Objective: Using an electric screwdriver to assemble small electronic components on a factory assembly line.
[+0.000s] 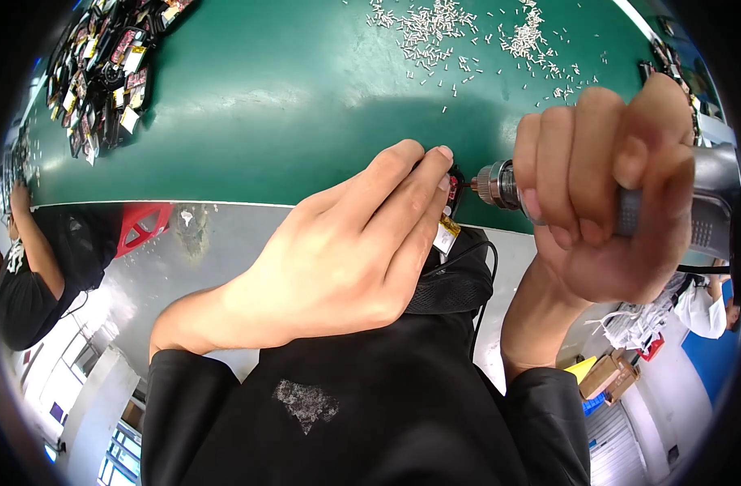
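At the near edge of the green table, my left hand (362,239) is closed on a small black electronic device (454,194). Its reddish circuit board shows past my fingertips, and a silver-white battery pouch with yellow tape (447,232) hangs below. Most of the device is hidden by the fingers. My right hand (605,198) is wrapped round a grey electric screwdriver (715,198), held sideways. The screwdriver's metal chuck (495,185) points left, its bit at the board; whether it sits in a screw I cannot tell.
Many loose silver screws (435,32) lie scattered across the far part of the green table (265,89). A heap of similar opened devices (103,73) covers the far left. Another person (38,275) sits at left beside a red stool (144,227). Cardboard boxes (605,377) stand behind, lower right.
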Demonstrator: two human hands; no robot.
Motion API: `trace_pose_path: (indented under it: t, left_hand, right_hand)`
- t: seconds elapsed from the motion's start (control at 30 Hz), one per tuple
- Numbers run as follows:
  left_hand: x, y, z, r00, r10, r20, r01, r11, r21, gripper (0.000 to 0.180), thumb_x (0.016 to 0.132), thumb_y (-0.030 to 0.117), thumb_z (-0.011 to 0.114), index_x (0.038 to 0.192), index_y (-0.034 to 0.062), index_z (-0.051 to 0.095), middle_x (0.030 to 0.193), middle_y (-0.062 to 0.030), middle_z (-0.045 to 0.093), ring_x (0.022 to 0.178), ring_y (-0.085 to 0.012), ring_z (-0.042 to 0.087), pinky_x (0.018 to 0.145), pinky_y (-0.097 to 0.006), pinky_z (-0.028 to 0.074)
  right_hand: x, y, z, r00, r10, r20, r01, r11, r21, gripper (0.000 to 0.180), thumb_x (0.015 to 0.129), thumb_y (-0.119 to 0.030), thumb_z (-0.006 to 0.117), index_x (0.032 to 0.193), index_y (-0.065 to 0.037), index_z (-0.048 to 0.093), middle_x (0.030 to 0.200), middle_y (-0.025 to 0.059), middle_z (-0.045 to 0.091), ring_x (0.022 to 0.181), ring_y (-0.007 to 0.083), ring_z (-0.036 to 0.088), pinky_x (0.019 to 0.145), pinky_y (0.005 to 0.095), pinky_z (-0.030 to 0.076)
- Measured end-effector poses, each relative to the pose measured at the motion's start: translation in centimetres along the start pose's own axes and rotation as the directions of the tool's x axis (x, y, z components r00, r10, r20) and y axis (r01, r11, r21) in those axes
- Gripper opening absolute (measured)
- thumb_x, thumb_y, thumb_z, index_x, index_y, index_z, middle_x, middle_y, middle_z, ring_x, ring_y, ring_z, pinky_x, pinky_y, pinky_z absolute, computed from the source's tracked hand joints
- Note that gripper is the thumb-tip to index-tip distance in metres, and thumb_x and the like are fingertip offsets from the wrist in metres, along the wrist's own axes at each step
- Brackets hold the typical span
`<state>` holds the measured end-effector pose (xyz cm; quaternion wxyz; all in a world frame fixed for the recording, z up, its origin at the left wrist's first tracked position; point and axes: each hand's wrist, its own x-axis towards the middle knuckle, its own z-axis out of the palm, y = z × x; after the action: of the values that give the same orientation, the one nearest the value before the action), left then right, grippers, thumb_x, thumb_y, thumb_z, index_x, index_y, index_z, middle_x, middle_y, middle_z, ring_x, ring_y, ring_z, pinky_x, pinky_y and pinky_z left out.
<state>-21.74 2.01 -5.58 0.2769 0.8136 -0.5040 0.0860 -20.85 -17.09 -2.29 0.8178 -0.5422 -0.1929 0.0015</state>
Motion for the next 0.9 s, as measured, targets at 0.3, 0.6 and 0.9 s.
trace_pose_path:
  t: [0.3, 0.6, 0.9]
  left_hand:
    - [0.7, -0.2, -2.9, 0.986, 0.035, 0.161, -0.052, 0.994, 0.099, 0.041, 0.065, 0.005, 0.058, 0.102, -0.0126, 0.058, 0.112, -0.0225, 0.056, 0.102, -0.0326, 0.056, 0.079, -0.035, 0.052]
    - [-3.0, -9.6, -12.6, 0.863, -0.311, -0.399, 0.471, 0.781, 0.41, 0.041, 0.071, -0.01, 0.06, 0.11, -0.0008, 0.055, 0.107, -0.0171, 0.059, 0.101, -0.0335, 0.055, 0.088, -0.04, 0.044]
    - [-0.7, -10.2, -11.6, 0.899, -0.334, -0.285, 0.435, 0.759, 0.484, 0.038, 0.077, -0.004, 0.062, 0.114, 0.0009, 0.058, 0.115, -0.0155, 0.058, 0.107, -0.0328, 0.054, 0.092, -0.039, 0.043]
  right_hand:
    - [1.1, 0.6, 1.0, 0.997, -0.069, -0.044, 0.076, 0.982, 0.176, 0.02, 0.09, -0.019, 0.053, 0.083, -0.007, 0.04, 0.049, -0.0032, 0.034, 0.036, 0.0065, 0.028, 0.041, 0.0228, 0.031]
    - [-5.4, -1.5, -1.8, 0.923, -0.223, -0.314, 0.331, 0.876, 0.35, 0.022, 0.089, -0.018, 0.059, 0.087, -0.008, 0.039, 0.046, -0.0024, 0.039, 0.033, 0.0069, 0.036, 0.038, 0.0207, 0.036]
    - [-5.3, 1.7, -0.8, 0.902, -0.13, -0.413, 0.318, 0.845, 0.43, 0.017, 0.091, -0.02, 0.051, 0.088, -0.006, 0.041, 0.049, -0.0015, 0.037, 0.037, 0.0087, 0.035, 0.043, 0.0247, 0.037]
